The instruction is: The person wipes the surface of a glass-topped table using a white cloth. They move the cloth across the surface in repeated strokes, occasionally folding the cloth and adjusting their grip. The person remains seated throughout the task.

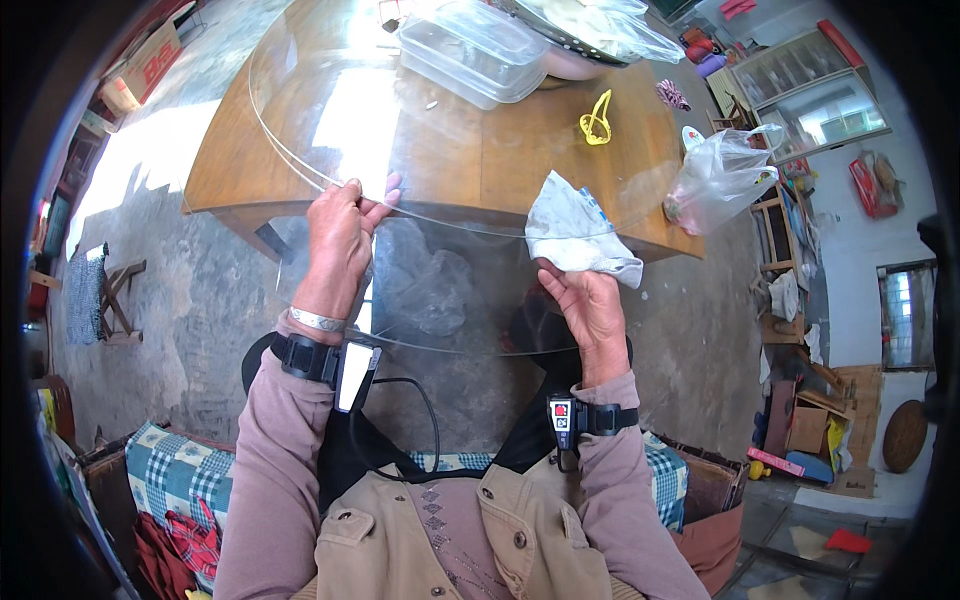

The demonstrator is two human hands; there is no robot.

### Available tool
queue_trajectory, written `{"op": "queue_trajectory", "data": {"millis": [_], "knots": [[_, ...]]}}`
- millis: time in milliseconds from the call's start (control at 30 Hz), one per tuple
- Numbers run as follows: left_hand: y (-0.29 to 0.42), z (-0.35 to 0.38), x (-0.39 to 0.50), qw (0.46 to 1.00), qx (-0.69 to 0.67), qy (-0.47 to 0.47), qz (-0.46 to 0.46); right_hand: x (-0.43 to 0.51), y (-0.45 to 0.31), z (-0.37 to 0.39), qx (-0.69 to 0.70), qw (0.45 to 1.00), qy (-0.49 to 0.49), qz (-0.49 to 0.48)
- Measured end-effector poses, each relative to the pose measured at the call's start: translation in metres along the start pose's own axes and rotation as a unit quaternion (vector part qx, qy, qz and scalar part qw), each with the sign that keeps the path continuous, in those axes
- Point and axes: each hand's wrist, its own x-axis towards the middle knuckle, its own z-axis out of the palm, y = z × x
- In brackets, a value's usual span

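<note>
A large clear round sheet, apparently a glass tabletop (465, 161), extends over the wooden table (225, 169) and past its near edge. My left hand (341, 225) grips its rim at the left, with some fingertips visible through or beyond the clear material. My right hand (589, 300) holds a crumpled white cloth (574, 232) with grey stains and a blue patch. The cloth lies against the near rim on the right, and part of the fingers is hidden behind it. Below the rim, a clear plastic bag (427, 281) shows through the sheet.
Clear plastic containers (472, 56) stand at the back beside a dotted colander (577, 34). A yellow band (596, 120) lies on the right half. A tied plastic bag (716, 184) rests at the table's right edge. A small wooden stool (120, 300) stands on the floor to the left.
</note>
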Motion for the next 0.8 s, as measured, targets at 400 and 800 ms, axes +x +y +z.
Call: {"op": "queue_trajectory", "data": {"millis": [400, 800], "knots": [[0.0, 0.002, -0.005, 1.0, -0.009, -0.015, 0.025, 0.024, 0.012, 0.02, -0.069, 0.995, 0.077, 0.001], [0.004, 0.007, -0.011, 1.0, -0.016, -0.011, 0.008, 0.03, 0.006, 0.011, -0.115, 0.986, 0.112, 0.042]]}}
